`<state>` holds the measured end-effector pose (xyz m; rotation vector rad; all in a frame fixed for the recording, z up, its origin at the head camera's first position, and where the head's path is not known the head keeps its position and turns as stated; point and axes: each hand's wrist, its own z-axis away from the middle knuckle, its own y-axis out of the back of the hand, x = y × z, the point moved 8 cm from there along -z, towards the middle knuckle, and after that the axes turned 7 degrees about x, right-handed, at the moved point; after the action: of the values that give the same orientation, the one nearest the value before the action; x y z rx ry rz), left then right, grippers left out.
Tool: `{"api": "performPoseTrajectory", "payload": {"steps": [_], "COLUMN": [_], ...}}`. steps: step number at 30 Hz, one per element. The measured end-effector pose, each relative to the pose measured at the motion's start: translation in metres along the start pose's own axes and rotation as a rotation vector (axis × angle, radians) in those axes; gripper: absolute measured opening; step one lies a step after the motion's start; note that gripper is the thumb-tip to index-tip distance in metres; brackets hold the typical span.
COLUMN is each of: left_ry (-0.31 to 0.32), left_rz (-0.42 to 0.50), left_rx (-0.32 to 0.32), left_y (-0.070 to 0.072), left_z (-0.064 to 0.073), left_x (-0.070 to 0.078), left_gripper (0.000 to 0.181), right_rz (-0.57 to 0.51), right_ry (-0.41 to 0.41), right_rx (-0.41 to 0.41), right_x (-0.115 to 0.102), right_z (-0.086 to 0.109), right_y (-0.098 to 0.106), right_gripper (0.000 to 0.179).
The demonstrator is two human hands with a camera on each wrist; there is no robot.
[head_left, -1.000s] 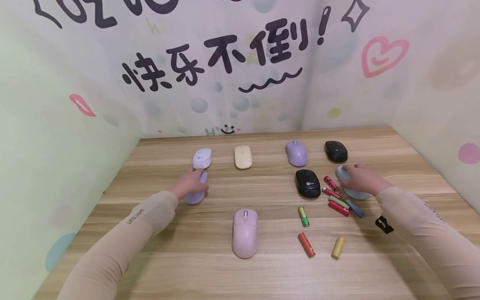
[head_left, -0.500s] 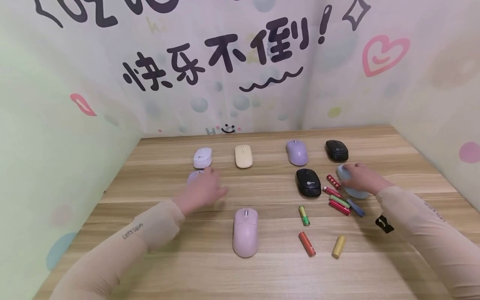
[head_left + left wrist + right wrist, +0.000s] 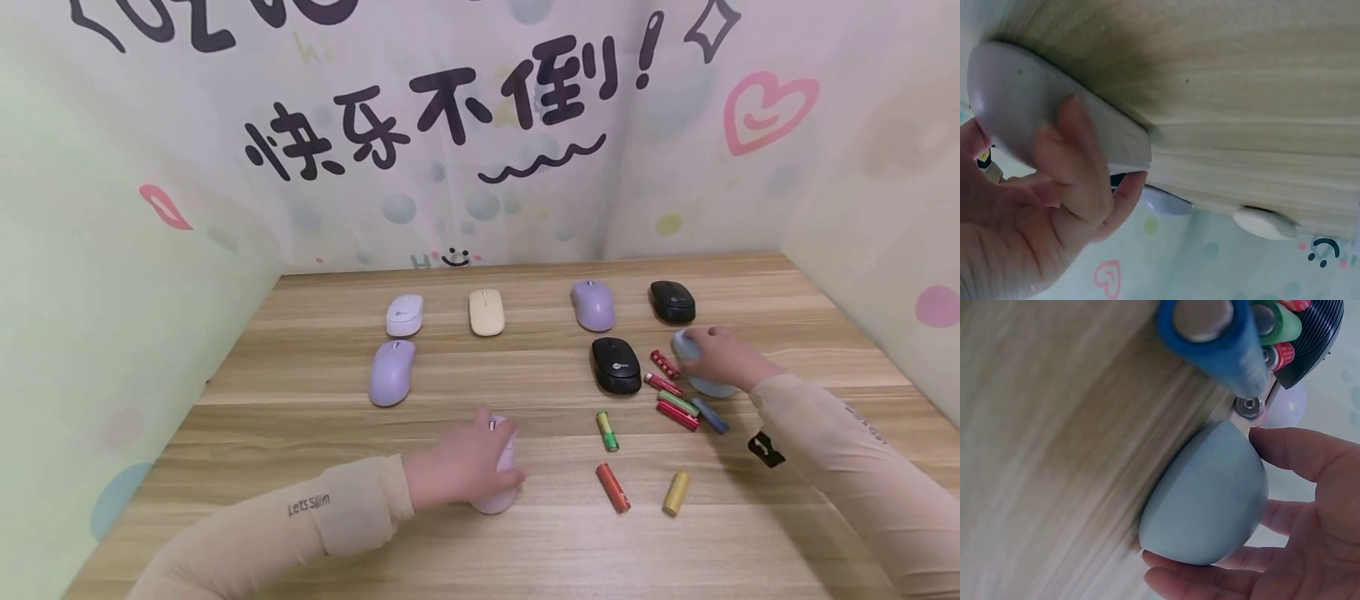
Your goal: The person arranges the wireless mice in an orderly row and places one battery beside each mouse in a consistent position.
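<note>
My left hand (image 3: 459,462) lies over a pink computer mouse (image 3: 495,503) at the front middle of the table. In the left wrist view its fingers (image 3: 1079,162) curl along one side of this mouse (image 3: 1013,100), with the thumb at the other side. On the right, my right hand (image 3: 723,358) grips a light blue computer mouse (image 3: 712,388), partly hidden beneath it. The right wrist view shows thumb and fingers at opposite sides of that mouse (image 3: 1207,494), which sits on the wooden table.
Several batteries lie left of the right hand, among them a blue one (image 3: 709,416), a red one (image 3: 613,488) and a gold one (image 3: 676,492). A black mouse (image 3: 616,366) and a purple mouse (image 3: 392,372) stand farther back. More mice line the rear, before a printed curtain (image 3: 450,208).
My left hand has left the purple mouse at the left, moving right and toward the front onto the pink mouse. The right hand has stayed on the light blue mouse.
</note>
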<state>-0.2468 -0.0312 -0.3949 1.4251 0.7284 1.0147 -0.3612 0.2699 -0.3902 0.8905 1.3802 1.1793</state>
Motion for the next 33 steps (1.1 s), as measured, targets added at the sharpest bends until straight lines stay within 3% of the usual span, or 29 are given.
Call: {"api": "performPoseTrajectory", "payload": {"steps": [13, 18, 21, 25, 29, 33], "left_ry": [0.043, 0.025, 0.035, 0.064, 0.126, 0.168], "left_rz": [0.105, 0.123, 0.180, 0.204, 0.233, 0.275], "left_rx": [-0.032, -0.005, 0.008, 0.012, 0.002, -0.001], "left_y": [-0.011, -0.006, 0.004, 0.014, 0.016, 0.015], "left_z": [-0.006, -0.012, -0.025, -0.053, -0.079, -0.094], "left_x": [-0.005, -0.004, -0.008, -0.022, -0.043, -0.059], "left_gripper": [0.063, 0.060, 0.064, 0.069, 0.067, 0.065], "right_rz": [-0.025, -0.026, -0.019, -0.017, -0.019, -0.019], "right_ry": [-0.013, -0.004, -0.001, -0.003, -0.003, -0.005], "right_rx": [-0.004, 0.010, 0.021, 0.017, 0.019, 0.023], "right_x": [0.002, 0.001, 0.002, 0.003, 0.004, 0.004], "right_z": [0.000, 0.001, 0.002, 0.002, 0.002, 0.002], "right_y": [-0.002, -0.001, 0.001, 0.000, -0.002, -0.003], "right_gripper": [0.064, 0.064, 0.064, 0.065, 0.063, 0.062]}}
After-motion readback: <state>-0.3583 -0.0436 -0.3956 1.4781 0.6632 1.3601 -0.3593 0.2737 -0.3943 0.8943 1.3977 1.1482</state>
